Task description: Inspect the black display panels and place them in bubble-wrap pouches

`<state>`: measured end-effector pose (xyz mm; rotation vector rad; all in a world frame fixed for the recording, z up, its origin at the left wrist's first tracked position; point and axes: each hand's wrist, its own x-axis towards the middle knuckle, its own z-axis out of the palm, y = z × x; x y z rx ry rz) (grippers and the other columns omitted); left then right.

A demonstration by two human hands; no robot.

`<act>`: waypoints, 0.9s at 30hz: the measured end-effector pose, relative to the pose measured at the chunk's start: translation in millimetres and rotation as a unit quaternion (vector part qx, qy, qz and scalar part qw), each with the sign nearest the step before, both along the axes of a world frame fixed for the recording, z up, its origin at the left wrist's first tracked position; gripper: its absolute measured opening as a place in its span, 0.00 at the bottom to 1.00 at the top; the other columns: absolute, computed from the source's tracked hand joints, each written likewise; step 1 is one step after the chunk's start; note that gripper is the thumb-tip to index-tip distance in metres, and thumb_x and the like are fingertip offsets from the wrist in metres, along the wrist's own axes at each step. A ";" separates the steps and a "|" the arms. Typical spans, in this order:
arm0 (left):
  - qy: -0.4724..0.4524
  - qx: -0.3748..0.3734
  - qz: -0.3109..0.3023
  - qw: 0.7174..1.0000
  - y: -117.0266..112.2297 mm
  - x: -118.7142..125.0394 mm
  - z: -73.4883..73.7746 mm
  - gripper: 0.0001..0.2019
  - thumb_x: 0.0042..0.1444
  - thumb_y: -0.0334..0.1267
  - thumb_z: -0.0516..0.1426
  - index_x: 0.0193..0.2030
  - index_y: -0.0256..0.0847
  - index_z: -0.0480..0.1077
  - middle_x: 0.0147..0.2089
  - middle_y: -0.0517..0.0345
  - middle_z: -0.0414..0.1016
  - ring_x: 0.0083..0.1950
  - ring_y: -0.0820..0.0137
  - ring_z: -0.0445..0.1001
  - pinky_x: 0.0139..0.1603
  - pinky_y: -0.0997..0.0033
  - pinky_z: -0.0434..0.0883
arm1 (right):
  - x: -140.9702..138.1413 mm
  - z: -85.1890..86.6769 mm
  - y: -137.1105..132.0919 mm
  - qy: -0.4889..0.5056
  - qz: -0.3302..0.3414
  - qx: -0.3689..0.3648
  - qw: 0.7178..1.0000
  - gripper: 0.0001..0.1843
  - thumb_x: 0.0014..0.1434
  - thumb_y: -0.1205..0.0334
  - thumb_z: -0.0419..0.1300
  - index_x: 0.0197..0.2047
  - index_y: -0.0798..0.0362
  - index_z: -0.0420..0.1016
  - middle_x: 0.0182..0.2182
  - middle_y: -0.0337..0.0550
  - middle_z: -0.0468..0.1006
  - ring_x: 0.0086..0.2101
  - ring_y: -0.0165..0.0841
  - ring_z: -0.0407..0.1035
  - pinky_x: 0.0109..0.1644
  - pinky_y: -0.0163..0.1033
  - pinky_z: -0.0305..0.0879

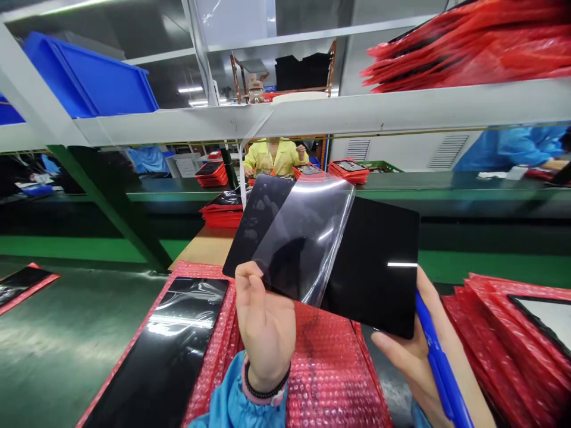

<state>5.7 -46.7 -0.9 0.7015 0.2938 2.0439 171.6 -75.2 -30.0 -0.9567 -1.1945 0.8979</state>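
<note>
Film removal under way: left hand (264,333) pinches the clear protective film (307,238) partly lifted off the black glass panel (375,273), held mid-air above the red bubble wrap (330,368) by the closed right hand (414,356), which also grips a blue pen (439,362); judged next, a steady peel across the panel.

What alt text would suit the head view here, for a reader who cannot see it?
Two hands hold up a glossy black panel; the left hand pinches a clear film lying partly across it, while the right hand supports the panel's lower edge and also grips a blue pen. Below lie red bubble-wrap sleeves and another black panel on a green workbench.
</note>
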 end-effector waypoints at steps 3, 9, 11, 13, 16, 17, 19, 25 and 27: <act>0.002 -0.009 0.004 1.000 -0.9 -0.7 -0.7 0.02 0.61 0.40 0.56 0.38 0.49 0.70 0.38 0.67 0.75 0.40 0.76 0.75 0.48 0.74 0.72 | -2.8 4.2 -2.1 -0.009 -0.011 -0.002 1.000 0.51 0.48 0.61 0.70 0.69 0.35 0.48 0.66 0.39 0.57 0.64 0.46 0.54 0.58 0.43 0.68; -0.014 -0.117 0.055 0.992 10.5 -13.6 -2.5 0.05 0.59 0.43 0.58 0.40 0.48 0.72 0.41 0.66 0.75 0.48 0.73 0.73 0.56 0.70 0.67 | -2.3 8.8 -10.5 0.026 0.029 0.017 0.999 0.42 0.54 0.61 0.66 0.67 0.34 0.53 0.66 0.34 0.58 0.66 0.41 0.46 0.63 0.42 0.60; -0.047 -0.143 0.056 0.987 15.6 -18.1 0.0 0.04 0.59 0.40 0.58 0.39 0.45 0.73 0.40 0.64 0.76 0.48 0.73 0.74 0.56 0.71 0.66 | -1.0 10.0 -14.2 0.051 0.079 0.015 0.995 0.39 0.56 0.61 0.64 0.66 0.31 0.55 0.63 0.37 0.65 0.64 0.42 0.53 0.61 0.45 0.63; -0.083 -0.159 0.055 0.982 20.2 -21.6 2.1 0.03 0.58 0.36 0.58 0.38 0.43 0.73 0.39 0.64 0.77 0.46 0.74 0.74 0.55 0.73 0.67 | -0.4 12.0 -16.7 0.075 0.118 0.003 0.990 0.35 0.56 0.60 0.64 0.63 0.30 0.60 0.58 0.39 0.71 0.60 0.44 0.62 0.58 0.48 0.66; -0.083 -0.162 0.026 0.983 27.2 -26.0 0.1 0.04 0.58 0.36 0.58 0.38 0.43 0.74 0.38 0.64 0.77 0.46 0.73 0.74 0.55 0.70 0.67 | -0.7 14.8 -16.8 0.110 0.145 -0.010 0.983 0.26 0.54 0.59 0.65 0.56 0.31 0.69 0.49 0.42 0.79 0.49 0.46 0.73 0.52 0.51 0.71; -0.075 -0.160 0.015 0.984 29.7 -27.5 -2.0 0.04 0.57 0.37 0.58 0.38 0.44 0.74 0.38 0.64 0.76 0.47 0.72 0.74 0.55 0.70 0.67 | -1.0 15.4 -16.2 0.115 0.145 -0.015 0.983 0.22 0.54 0.58 0.65 0.52 0.33 0.71 0.44 0.42 0.80 0.45 0.45 0.76 0.48 0.50 0.73; -0.061 -0.156 0.023 0.986 35.6 -30.4 -6.9 0.04 0.55 0.37 0.59 0.37 0.44 0.74 0.37 0.66 0.76 0.46 0.73 0.74 0.54 0.71 0.67 | -2.1 16.5 -15.1 0.105 0.128 -0.031 0.986 0.15 0.53 0.58 0.66 0.44 0.37 0.74 0.35 0.42 0.80 0.36 0.42 0.77 0.39 0.46 0.74; 0.007 -0.163 0.125 0.979 53.3 -39.4 -14.9 0.02 0.48 0.35 0.58 0.29 0.40 0.70 0.31 0.65 0.70 0.38 0.74 0.70 0.48 0.75 0.66 | -9.4 24.5 -21.1 0.028 0.013 -0.015 0.999 0.08 0.52 0.51 0.65 0.32 0.45 0.76 0.24 0.41 0.76 0.26 0.39 0.73 0.34 0.43 0.72; 0.048 -0.159 0.114 0.980 57.4 -43.4 -16.0 0.04 0.47 0.37 0.56 0.26 0.40 0.66 0.28 0.65 0.66 0.34 0.73 0.68 0.43 0.73 0.66 | -9.9 27.5 -25.3 0.010 -0.016 -0.008 1.000 0.09 0.53 0.51 0.63 0.30 0.47 0.76 0.21 0.40 0.75 0.24 0.39 0.72 0.32 0.42 0.71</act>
